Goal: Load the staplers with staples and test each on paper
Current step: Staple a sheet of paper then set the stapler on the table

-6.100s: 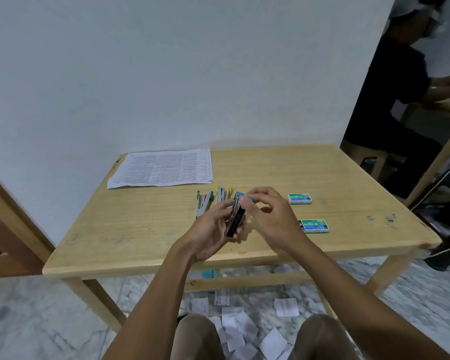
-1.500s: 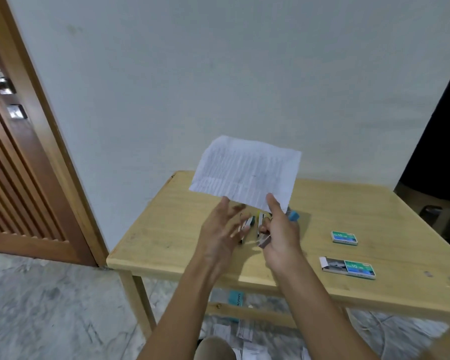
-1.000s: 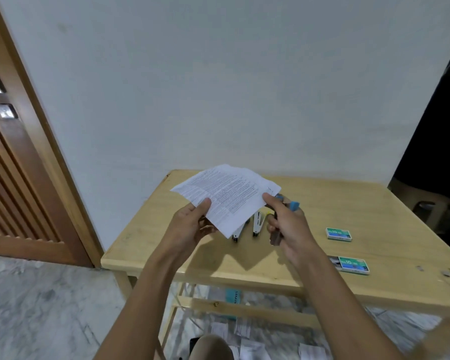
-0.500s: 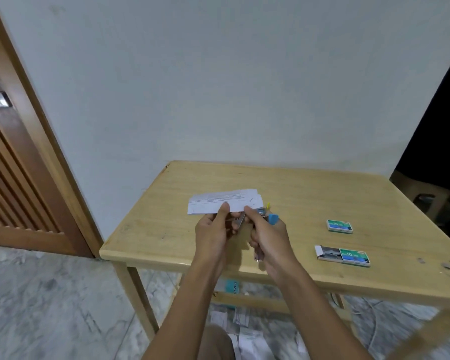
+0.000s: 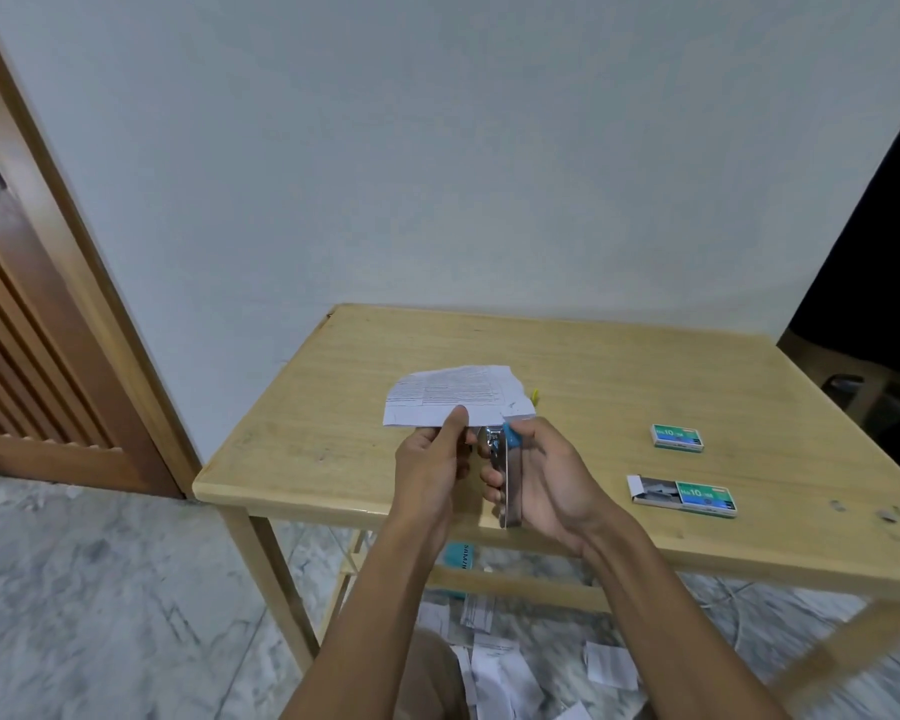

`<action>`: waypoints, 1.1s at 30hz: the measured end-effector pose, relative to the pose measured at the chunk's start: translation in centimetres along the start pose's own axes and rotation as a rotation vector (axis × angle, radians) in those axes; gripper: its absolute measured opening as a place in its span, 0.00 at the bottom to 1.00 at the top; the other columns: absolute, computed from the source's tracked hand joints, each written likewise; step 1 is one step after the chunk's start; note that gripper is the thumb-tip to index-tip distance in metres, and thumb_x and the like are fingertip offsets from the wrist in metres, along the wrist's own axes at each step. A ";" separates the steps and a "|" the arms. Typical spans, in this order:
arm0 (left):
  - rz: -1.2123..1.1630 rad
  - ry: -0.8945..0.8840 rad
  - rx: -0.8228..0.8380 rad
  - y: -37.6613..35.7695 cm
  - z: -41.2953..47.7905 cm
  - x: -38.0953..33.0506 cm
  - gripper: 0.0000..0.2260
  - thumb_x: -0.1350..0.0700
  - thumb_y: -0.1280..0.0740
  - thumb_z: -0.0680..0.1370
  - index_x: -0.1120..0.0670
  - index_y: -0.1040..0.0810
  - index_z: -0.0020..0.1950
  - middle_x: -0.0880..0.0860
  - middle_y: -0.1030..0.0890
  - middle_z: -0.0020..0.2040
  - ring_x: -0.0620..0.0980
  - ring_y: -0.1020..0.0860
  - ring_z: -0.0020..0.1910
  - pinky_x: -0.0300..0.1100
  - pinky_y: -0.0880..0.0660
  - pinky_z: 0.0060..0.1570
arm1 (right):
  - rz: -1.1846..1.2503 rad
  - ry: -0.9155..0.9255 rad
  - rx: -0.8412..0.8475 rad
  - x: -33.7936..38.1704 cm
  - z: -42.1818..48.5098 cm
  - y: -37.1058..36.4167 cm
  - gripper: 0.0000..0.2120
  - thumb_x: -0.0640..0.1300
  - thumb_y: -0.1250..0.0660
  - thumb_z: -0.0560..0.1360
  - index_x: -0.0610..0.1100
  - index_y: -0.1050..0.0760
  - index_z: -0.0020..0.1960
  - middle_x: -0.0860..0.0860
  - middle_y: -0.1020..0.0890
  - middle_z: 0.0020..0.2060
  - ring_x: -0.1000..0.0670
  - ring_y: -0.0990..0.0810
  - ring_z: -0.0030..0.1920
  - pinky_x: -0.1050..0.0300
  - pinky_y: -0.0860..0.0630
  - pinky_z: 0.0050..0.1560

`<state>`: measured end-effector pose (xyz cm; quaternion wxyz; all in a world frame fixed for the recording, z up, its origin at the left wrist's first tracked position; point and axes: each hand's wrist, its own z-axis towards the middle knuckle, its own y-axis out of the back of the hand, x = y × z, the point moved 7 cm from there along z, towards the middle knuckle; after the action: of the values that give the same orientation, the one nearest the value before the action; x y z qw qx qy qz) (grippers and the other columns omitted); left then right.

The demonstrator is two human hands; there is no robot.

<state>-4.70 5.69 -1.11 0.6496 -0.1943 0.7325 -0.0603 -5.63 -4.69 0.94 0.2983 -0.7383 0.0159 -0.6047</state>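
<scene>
— What's on the far left?

— A brown louvred wooden door [image 5: 17, 324], then the pale wooden table [image 5: 302, 439] against a plain white wall [image 5: 437, 148].

— And the hands?

— The left hand [image 5: 430, 472] pinches the near edge of a folded sheet of white printed paper [image 5: 455, 394], thumb on top, above the table's middle. Just right of it, the right hand [image 5: 544, 478] is wrapped around a metal stapler with a blue tip [image 5: 505, 465], its front end meeting the paper's lower right corner. Whether the stapler is pressed down, I cannot tell.

— Further right?

— Two green-and-white staple boxes, well apart from the hands: a shut small box [image 5: 677, 438] farther back, and a nearer box slid open [image 5: 682, 496] — grey staples show at its left end. White paper scraps [image 5: 500, 667] litter the marble floor under the table.
</scene>
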 end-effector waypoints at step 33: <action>0.161 -0.050 0.061 0.4 -0.6 -0.4 0.12 0.50 0.31 0.77 0.56 0.19 0.38 0.52 0.21 0.34 0.50 0.28 0.35 0.44 0.31 0.41 | 0.005 0.118 -0.436 -0.3 0.0 2.5 0.14 0.45 0.30 0.77 0.36 0.19 0.56 0.39 0.15 0.47 0.44 0.15 0.44 0.53 0.19 0.46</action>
<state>-5.35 6.14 -0.84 0.6760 -0.1163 0.7272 -0.0251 -4.89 -6.70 -0.45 0.1316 -0.7487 0.1653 -0.6283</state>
